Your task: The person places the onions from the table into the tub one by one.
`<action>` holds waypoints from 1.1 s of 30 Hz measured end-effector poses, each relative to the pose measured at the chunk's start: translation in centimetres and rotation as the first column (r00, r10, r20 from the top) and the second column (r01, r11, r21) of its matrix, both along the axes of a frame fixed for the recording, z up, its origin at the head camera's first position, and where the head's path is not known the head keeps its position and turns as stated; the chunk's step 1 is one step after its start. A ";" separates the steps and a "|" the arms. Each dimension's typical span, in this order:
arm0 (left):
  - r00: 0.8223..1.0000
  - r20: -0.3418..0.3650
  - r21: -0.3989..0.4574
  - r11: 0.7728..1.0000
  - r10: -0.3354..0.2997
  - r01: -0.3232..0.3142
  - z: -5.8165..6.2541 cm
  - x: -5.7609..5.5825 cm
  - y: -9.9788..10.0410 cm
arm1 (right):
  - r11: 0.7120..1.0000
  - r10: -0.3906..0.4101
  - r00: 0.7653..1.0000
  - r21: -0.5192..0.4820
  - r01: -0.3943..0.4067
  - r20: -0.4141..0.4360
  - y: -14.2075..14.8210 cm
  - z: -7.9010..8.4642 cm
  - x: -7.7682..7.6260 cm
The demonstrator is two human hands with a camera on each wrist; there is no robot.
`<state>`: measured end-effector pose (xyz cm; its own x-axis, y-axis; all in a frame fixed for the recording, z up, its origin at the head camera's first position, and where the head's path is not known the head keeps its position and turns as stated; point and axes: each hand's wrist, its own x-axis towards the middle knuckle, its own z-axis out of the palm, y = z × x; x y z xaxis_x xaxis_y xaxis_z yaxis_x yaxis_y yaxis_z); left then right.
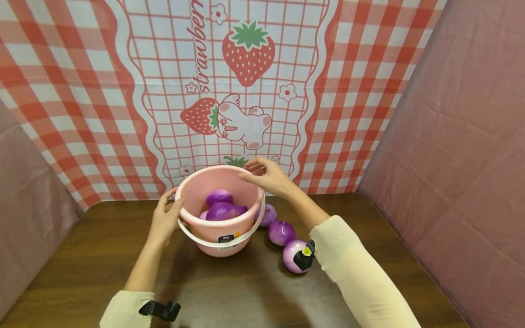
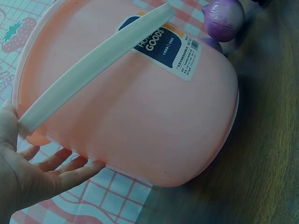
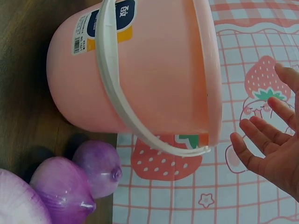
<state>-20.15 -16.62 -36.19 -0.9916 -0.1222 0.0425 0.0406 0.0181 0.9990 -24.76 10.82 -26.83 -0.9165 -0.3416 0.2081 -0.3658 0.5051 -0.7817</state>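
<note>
Wooden table (image 1: 229,296), onions (image 1: 281,233) beside bucket (image 1: 209,228)

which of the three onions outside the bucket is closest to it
The rearmost onion in the row; the middle onion and front onion lie farther from the bucket.

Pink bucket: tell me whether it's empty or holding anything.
Not empty: the head view shows purple onions lying inside the pink bucket. How many, I cannot tell, since its lower inside is hidden.

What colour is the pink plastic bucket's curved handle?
The curved handle is white, best seen in the right wrist view.
</note>
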 end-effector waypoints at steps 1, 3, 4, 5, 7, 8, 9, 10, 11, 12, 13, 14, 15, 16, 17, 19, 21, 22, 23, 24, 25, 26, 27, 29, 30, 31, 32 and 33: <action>1.000 0.000 0.000 1.000 0.000 0.000 0.0 0.0 0.0 | 1.000 0.000 1.000 0.001 0.000 -0.003 0.2 0.0 0.0; 1.000 0.002 -0.002 1.000 0.000 0.000 0.0 0.0 0.0 | 1.000 0.000 1.000 0.001 0.000 -0.009 0.6 -0.1 0.0; 1.000 0.003 -0.003 1.000 0.000 0.000 0.0 0.0 0.0 | 1.000 0.000 1.000 0.000 0.000 -0.010 0.8 -0.2 0.0; 1.000 0.004 -0.005 1.000 0.001 -0.001 0.0 0.0 0.0 | 1.000 -0.003 1.000 0.002 0.003 -0.008 1.0 -0.2 0.0; 1.000 0.005 -0.008 1.000 0.003 -0.003 0.0 0.0 0.0 | 1.000 -0.011 1.000 0.005 0.011 -0.003 1.4 -0.4 0.0; 1.000 0.005 -0.010 1.000 0.003 -0.003 0.0 0.0 0.0 | 1.000 -0.016 1.000 0.007 0.016 0.001 1.7 -0.4 0.1; 1.000 0.005 -0.011 1.000 0.003 -0.003 0.0 0.0 0.0 | 1.000 -0.023 1.000 0.013 0.023 0.004 1.9 -0.4 0.1; 1.000 0.005 -0.012 1.000 0.004 -0.004 0.0 0.0 0.0 | 0.999 -0.032 0.999 0.017 0.032 0.009 2.2 -0.5 0.1; 1.000 0.005 -0.013 1.000 0.003 -0.003 0.0 0.0 0.0 | 0.999 -0.039 0.999 0.022 0.039 0.011 2.5 -0.6 0.1; 1.000 0.005 -0.013 1.000 0.002 -0.002 0.0 0.0 0.0 | 0.999 -0.046 0.999 0.026 0.046 0.011 2.7 -0.7 0.1; 1.000 0.005 -0.013 1.000 0.001 -0.001 0.0 0.0 0.0 | 0.998 -0.055 0.998 0.032 0.054 0.011 3.0 -0.8 0.1; 1.000 0.005 -0.013 1.000 0.000 0.000 0.0 0.0 0.0 | 0.998 -0.059 0.998 0.038 0.058 0.010 3.3 -0.9 0.2; 1.000 0.005 -0.013 1.000 -0.001 0.001 0.0 0.0 0.0 | 0.997 -0.064 0.998 0.044 0.064 0.009 3.6 -1.0 0.1; 1.000 0.005 -0.013 1.000 -0.001 0.001 0.0 0.0 0.0 | 0.997 -0.068 0.998 0.049 0.068 0.009 3.9 -1.2 0.1; 1.000 0.005 -0.014 1.000 -0.002 0.002 0.0 0.0 0.0 | 0.996 -0.071 0.997 0.057 0.071 0.007 4.1 -1.3 0.1; 1.000 0.005 -0.015 1.000 0.000 0.000 0.0 0.0 0.0 | 0.995 -0.078 0.997 0.067 0.077 0.014 4.7 -1.5 0.2; 1.000 0.005 -0.016 1.000 0.000 0.000 0.0 0.0 0.0 | 0.994 -0.085 0.996 0.070 0.083 0.016 5.1 -1.9 0.2; 1.000 0.004 -0.018 1.000 0.000 0.000 -0.1 0.0 0.0 | 0.994 -0.088 0.996 0.069 0.087 0.019 5.4 -2.0 0.2; 1.000 0.002 -0.020 1.000 0.001 -0.001 -0.1 0.0 0.0 | 0.994 -0.089 0.996 0.065 0.088 0.022 5.6 -2.2 0.3; 1.000 0.001 -0.022 1.000 0.001 -0.001 -0.1 0.0 0.0 | 0.995 -0.089 0.996 0.057 0.087 0.028 5.8 -2.4 0.3; 1.000 0.000 -0.023 1.000 0.000 0.000 -0.1 0.0 0.0 | 0.995 -0.090 0.995 0.053 0.089 0.029 6.0 -2.5 0.4; 1.000 -0.001 -0.024 1.000 0.000 0.000 -0.1 0.0 0.0 | 0.994 -0.093 0.995 0.053 0.091 0.032 6.2 -2.7 0.4; 1.000 -0.001 -0.025 1.000 0.000 0.000 -0.1 0.0 0.0 | 0.994 -0.094 0.995 0.052 0.092 0.035 6.4 -2.9 0.5; 1.000 -0.002 -0.024 1.000 0.000 0.000 -0.1 -0.1 0.0 | 0.994 -0.099 0.994 0.056 0.097 0.036 6.8 -3.1 0.6; 1.000 -0.002 -0.024 1.000 0.000 0.000 -0.1 -0.1 0.0 | 0.993 -0.104 0.994 0.062 0.102 0.032 7.0 -3.2 0.6; 1.000 -0.002 -0.023 1.000 0.000 0.000 -0.1 0.0 0.0 | 0.992 -0.111 0.993 0.067 0.109 0.028 7.2 -3.3 0.7; 1.000 -0.002 -0.023 1.000 0.000 0.000 -0.1 0.0 0.0 | 0.991 -0.118 0.993 0.069 0.116 0.024 7.4 -3.5 0.7; 1.000 -0.002 -0.023 1.000 0.000 0.000 -0.1 0.0 0.0 | 0.990 -0.125 0.992 0.071 0.123 0.020 7.5 -3.6 0.7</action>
